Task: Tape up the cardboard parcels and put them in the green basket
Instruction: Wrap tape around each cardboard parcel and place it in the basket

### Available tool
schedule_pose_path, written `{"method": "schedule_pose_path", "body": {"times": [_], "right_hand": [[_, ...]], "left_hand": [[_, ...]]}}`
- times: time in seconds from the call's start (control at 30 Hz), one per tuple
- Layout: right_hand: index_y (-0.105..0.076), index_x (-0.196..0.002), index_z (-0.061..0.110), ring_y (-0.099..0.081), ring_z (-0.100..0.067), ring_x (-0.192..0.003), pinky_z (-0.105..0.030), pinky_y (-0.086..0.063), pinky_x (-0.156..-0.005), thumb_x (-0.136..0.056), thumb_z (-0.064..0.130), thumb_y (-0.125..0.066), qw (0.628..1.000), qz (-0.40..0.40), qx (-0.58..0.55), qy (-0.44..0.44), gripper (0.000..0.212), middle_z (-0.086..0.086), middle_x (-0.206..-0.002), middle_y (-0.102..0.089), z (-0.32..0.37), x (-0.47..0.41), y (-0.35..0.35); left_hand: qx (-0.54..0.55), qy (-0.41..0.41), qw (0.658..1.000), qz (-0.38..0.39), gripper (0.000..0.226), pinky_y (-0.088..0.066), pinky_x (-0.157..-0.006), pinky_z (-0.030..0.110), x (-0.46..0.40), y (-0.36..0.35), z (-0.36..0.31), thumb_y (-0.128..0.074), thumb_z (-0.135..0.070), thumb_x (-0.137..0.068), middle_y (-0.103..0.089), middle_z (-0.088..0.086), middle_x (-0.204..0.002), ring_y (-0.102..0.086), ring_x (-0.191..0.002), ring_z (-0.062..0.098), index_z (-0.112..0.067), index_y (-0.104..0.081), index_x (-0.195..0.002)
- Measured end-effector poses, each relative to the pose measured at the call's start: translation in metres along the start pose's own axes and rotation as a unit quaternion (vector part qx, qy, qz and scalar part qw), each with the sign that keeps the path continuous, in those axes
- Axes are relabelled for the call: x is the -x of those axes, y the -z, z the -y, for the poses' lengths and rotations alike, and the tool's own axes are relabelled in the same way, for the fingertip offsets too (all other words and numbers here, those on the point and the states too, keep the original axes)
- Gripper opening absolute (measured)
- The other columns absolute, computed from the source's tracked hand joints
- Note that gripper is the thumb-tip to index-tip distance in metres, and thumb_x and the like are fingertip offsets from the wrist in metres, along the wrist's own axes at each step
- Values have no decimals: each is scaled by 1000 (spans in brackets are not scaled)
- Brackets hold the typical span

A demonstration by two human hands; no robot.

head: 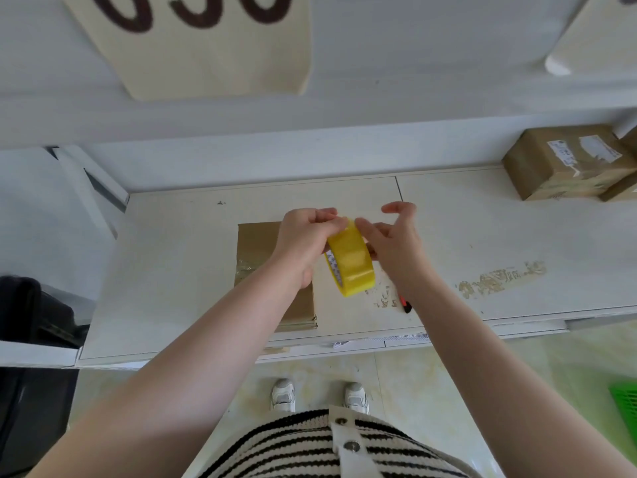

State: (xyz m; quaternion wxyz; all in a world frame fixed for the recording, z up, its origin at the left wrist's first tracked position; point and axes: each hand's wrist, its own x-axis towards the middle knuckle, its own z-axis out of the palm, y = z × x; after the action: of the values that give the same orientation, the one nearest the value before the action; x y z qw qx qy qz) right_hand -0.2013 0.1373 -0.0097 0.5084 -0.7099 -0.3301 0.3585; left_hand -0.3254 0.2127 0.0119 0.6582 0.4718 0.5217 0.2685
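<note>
Left hand [303,243] grips yellow tape roll [351,260] above bench's front edge, right hand [393,243] pinching at its rim, other fingers spread; risk: tape end slips, re-sticks before reaching parcel [258,250].

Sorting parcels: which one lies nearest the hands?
The flat parcel under the left hand; the boxy parcels sit far right by the wall.
</note>
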Motion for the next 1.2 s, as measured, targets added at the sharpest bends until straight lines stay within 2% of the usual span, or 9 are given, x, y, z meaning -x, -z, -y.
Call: {"method": "schedule_pose_path", "body": {"times": [0.13, 0.3, 0.47, 0.6, 0.7, 0.77, 0.9, 1.0, 1.2], "right_hand": [[-46, -123, 13, -67, -24, -91, -41, -55, -85, -93, 47, -58, 989, 14, 90, -115, 47, -10, -104, -69, -10, -11, 19], [-61, -117, 12, -68, -19, -64, -22, -52, -49, -101, 47, -44, 915, 166, -160, -331, 42, -10, -90, -70, -21, -5, 10], [-62, -115, 9, -58, -16, -63, -23, -52, -47, -100, 32, -51, 896, 151, -275, -313, 30, -8, -87, -63, -27, -10, 10], [-66, -110, 14, -64, -13, -62, -24, -54, -52, -99, 30, -54, 921, 91, -249, -286, 22, -6, -85, -67, -39, -10, 11], [-67, -108, 18, -63, -18, -73, -28, -54, -54, -99, 27, -55, 936, -2, -200, -291, 17, -8, -95, -65, -52, -11, 8], [-60, -124, 17, -62, -22, -76, -30, -55, -54, -99, 25, -55, 930, -55, -178, -318, 26, -11, -111, -60, -65, -13, 5], [-43, -139, 21, -62, -32, -102, -36, -61, -61, -98, 17, -58, 925, -82, -153, -339, 45, -9, -128, -50, -86, -12, -14], [-35, -142, 29, -67, -32, -83, -43, -60, -77, -98, 19, -56, 930, -70, -108, -345, 50, -4, -106, -54, -95, -11, -26], [-41, -135, 10, -67, -25, -62, -36, -58, -64, -98, 23, -57, 945, -37, 118, -303, 41, -18, -105, -65, -97, -15, -15]], "left_hand": [[167, 50, 985, -4, 3, -56, -71, 29, -3, 13, 0, -68, -3, -89, -72, 7, -88, -67, -83, 21, -3, -65, -88], [238, 68, 969, -7, 18, -53, -89, 38, -5, 16, 3, -64, -7, -90, -73, 9, -105, -65, -93, 22, -3, -65, -108], [263, 68, 962, 17, 26, -51, -56, 22, -13, 28, 8, -68, -6, -88, -67, -2, -68, -63, -57, 9, -21, -49, -97], [29, 5, 999, -25, 27, -50, -79, 22, -25, 36, 21, -68, -15, -91, -63, 3, -113, -61, -91, 10, -19, -50, -111], [-118, -50, 989, -73, 25, -40, -72, 18, -27, 51, 35, -63, -24, -95, -54, -6, -117, -53, -106, 7, -21, -49, -115], [-151, -80, 981, -87, 22, -42, -86, 22, -28, 63, 46, -62, -22, -96, -51, -7, -121, -48, -118, 6, -21, -48, -113], [-262, -116, 944, -164, 30, -38, -81, 21, -27, 82, 63, -65, -22, -93, -47, 0, -129, -52, -107, 12, -19, -49, -118], [-296, -100, 928, -203, 46, -40, -81, 25, -27, 93, 72, -69, -25, -91, -40, 6, -137, -54, -114, 23, -16, -44, -129], [-248, 24, 957, -148, 77, -41, -93, 34, -31, 104, 85, -69, -30, -91, -36, 9, -152, -50, -123, 25, -17, -20, -149]]}}
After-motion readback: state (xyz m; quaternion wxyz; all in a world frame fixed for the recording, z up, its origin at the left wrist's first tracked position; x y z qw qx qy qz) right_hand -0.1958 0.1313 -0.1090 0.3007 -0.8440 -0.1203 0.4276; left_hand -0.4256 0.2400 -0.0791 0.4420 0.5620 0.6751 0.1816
